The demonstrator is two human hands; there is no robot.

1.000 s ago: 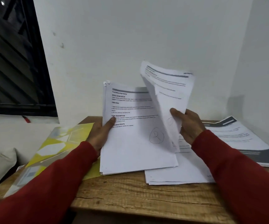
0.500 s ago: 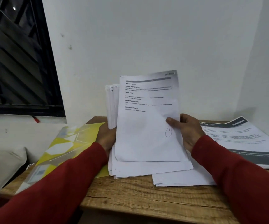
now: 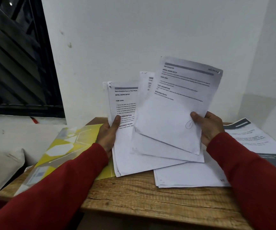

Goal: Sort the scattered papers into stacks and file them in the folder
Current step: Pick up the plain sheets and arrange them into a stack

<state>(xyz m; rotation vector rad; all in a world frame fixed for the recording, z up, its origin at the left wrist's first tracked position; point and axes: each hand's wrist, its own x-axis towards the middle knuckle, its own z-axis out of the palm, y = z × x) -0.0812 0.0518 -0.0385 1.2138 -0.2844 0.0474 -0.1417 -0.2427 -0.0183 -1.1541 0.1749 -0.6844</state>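
- Yellow folder point(image 3: 64, 150) lies flat at 9 o'clock on the wooden table point(image 3: 142, 193).
- Left hand point(image 3: 108, 136) grips the upright stapled stack point(image 3: 125, 130), thumb across its front.
- Right hand point(image 3: 207, 127) pinches the top sheet point(image 3: 175, 105), tilted toward 1 o'clock; better to separate it fully before laying it down.
- Flat pile point(image 3: 187, 176) at 5 o'clock, printed pile point(image 3: 256, 140) at 3 o'clock.

**Counts: hands, papers, folder**

Landmark: wooden table point(image 3: 150, 193).
- Hands: 2, left hand point(image 3: 107, 135) and right hand point(image 3: 208, 127), both above the table.
- Paper groups: 4. Held bundle point(image 3: 127, 146), tilted sheets point(image 3: 175, 113), flat stack point(image 3: 188, 176) at the table's front, printed pile point(image 3: 256, 141) at its right end.
- Folder: 1, yellow folder point(image 3: 64, 146) at its left end.
- Cushion: 1, grey cushion point(image 3: 1, 170) left of the table.
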